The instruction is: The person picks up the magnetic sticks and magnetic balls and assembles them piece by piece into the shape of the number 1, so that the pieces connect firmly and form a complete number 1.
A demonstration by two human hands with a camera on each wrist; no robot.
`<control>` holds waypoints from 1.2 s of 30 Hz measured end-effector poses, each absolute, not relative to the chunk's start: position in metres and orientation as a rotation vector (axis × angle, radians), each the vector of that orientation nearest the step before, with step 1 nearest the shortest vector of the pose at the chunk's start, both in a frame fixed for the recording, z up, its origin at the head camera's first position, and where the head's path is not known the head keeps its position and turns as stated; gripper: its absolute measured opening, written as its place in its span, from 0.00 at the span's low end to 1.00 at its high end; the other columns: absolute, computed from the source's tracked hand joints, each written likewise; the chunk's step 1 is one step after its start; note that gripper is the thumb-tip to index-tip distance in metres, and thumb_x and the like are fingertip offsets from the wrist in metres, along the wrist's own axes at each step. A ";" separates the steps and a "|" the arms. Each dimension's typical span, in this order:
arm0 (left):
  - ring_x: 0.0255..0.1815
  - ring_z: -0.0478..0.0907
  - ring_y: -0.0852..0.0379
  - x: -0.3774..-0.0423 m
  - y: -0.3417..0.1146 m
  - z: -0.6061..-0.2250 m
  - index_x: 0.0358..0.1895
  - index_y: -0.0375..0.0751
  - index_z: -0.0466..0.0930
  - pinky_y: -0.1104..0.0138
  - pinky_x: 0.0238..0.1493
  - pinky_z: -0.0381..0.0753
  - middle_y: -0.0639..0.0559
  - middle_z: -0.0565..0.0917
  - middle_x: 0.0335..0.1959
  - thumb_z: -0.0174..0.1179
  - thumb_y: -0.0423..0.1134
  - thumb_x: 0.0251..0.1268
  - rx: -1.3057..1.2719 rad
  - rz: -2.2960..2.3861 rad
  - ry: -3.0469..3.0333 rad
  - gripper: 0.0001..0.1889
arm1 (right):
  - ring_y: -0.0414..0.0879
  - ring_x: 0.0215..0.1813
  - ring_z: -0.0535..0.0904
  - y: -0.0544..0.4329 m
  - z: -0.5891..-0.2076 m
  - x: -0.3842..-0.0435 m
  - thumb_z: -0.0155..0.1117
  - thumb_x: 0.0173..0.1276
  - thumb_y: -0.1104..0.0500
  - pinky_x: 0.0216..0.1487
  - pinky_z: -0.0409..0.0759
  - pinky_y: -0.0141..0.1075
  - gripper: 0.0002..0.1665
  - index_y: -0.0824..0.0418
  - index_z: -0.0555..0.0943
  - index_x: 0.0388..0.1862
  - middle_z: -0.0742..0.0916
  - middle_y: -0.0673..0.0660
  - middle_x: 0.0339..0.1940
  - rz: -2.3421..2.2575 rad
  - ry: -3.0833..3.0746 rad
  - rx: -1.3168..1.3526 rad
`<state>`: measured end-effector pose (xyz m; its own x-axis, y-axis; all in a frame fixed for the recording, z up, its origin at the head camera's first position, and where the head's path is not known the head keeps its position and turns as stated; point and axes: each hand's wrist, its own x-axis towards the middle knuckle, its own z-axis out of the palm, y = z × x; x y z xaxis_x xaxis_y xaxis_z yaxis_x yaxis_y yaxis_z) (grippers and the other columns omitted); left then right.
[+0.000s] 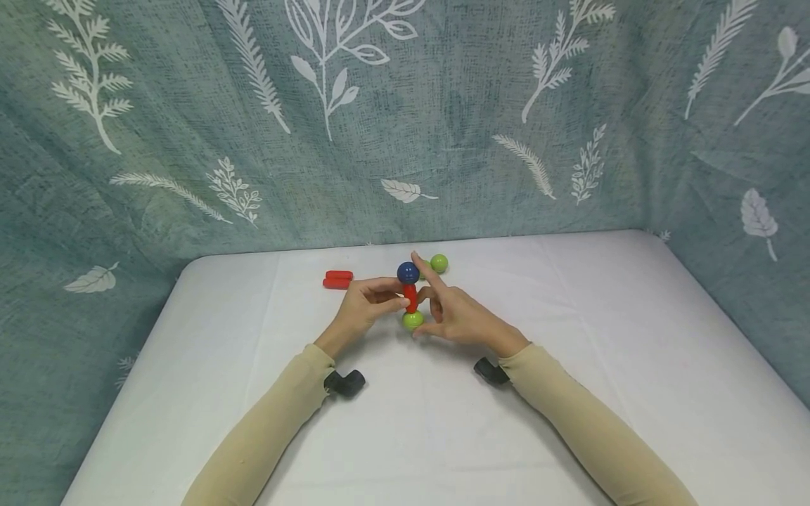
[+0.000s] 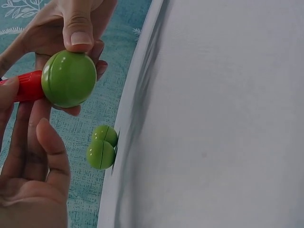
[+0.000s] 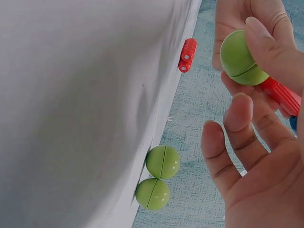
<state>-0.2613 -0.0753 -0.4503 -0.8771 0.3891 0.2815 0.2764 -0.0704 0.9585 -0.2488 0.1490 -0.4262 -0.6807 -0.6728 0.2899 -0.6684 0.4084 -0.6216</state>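
Note:
A red rod point(image 1: 411, 299) stands between a blue ball point(image 1: 408, 273) at its upper end and a green ball point(image 1: 413, 321) at its lower end. My left hand point(image 1: 365, 303) pinches the rod from the left, between thumb and fingers. From the right, my right hand point(image 1: 467, 316) spans the piece, its index finger along the blue ball and its thumb on the green ball. In the left wrist view that thumb presses the green ball point(image 2: 70, 78) on the side away from the rod. The right wrist view shows the blue ball point(image 3: 293, 124) only in part.
Two more red rods point(image 1: 338, 280) lie side by side on the white table point(image 1: 304, 450), left of the hands. Behind the right hand are two loose green balls point(image 1: 439, 263), one partly hidden. A green leaf-patterned cloth point(image 1: 455, 176) hangs behind the table.

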 end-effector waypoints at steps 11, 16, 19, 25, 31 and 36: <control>0.42 0.85 0.60 -0.261 -0.073 -0.452 0.51 0.26 0.81 0.67 0.47 0.83 0.55 0.88 0.42 0.67 0.26 0.58 0.794 2.132 2.087 0.17 | 0.37 0.24 0.72 0.150 -0.428 -0.250 0.79 0.54 0.58 0.28 0.72 0.30 0.75 0.46 0.31 0.80 0.87 0.50 0.40 -1.197 2.594 -1.239; 0.44 0.84 0.62 -0.260 -0.072 -0.451 0.51 0.25 0.81 0.67 0.48 0.83 0.61 0.87 0.40 0.67 0.26 0.58 0.774 2.150 2.106 0.16 | 0.38 0.26 0.76 0.151 -0.428 -0.251 0.78 0.55 0.58 0.31 0.76 0.32 0.74 0.45 0.30 0.80 0.88 0.52 0.43 -1.210 2.590 -1.202; 0.44 0.84 0.62 -0.260 -0.071 -0.451 0.51 0.26 0.81 0.68 0.49 0.83 0.63 0.87 0.40 0.67 0.25 0.58 0.763 2.150 2.113 0.16 | 0.38 0.27 0.77 0.151 -0.429 -0.251 0.78 0.56 0.58 0.32 0.77 0.32 0.74 0.45 0.30 0.80 0.89 0.52 0.43 -1.201 2.591 -1.192; 0.44 0.84 0.62 -0.259 -0.070 -0.451 0.51 0.26 0.81 0.67 0.50 0.83 0.61 0.87 0.40 0.67 0.26 0.58 0.764 2.152 2.114 0.16 | 0.37 0.26 0.78 0.151 -0.431 -0.251 0.75 0.59 0.56 0.32 0.78 0.33 0.72 0.43 0.28 0.80 0.89 0.52 0.41 -1.204 2.566 -1.162; 0.45 0.84 0.61 -0.259 -0.069 -0.451 0.51 0.28 0.81 0.67 0.51 0.82 0.53 0.87 0.42 0.66 0.26 0.59 0.783 2.140 2.129 0.16 | 0.37 0.23 0.72 0.150 -0.432 -0.252 0.75 0.59 0.57 0.28 0.73 0.31 0.70 0.45 0.30 0.80 0.88 0.50 0.39 -1.190 2.602 -1.184; 0.44 0.84 0.62 -0.259 -0.069 -0.453 0.51 0.27 0.81 0.67 0.50 0.83 0.43 0.86 0.44 0.66 0.25 0.59 0.781 2.122 2.158 0.16 | 0.38 0.23 0.69 0.150 -0.432 -0.252 0.76 0.58 0.57 0.27 0.69 0.30 0.71 0.46 0.31 0.81 0.86 0.49 0.37 -1.171 2.627 -1.212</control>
<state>-0.2594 -0.0685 -0.4526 -0.8749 0.3558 0.3286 0.3344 -0.0470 0.9413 -0.2517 0.1502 -0.4318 -0.6982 -0.6614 0.2740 -0.6459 0.4169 -0.6396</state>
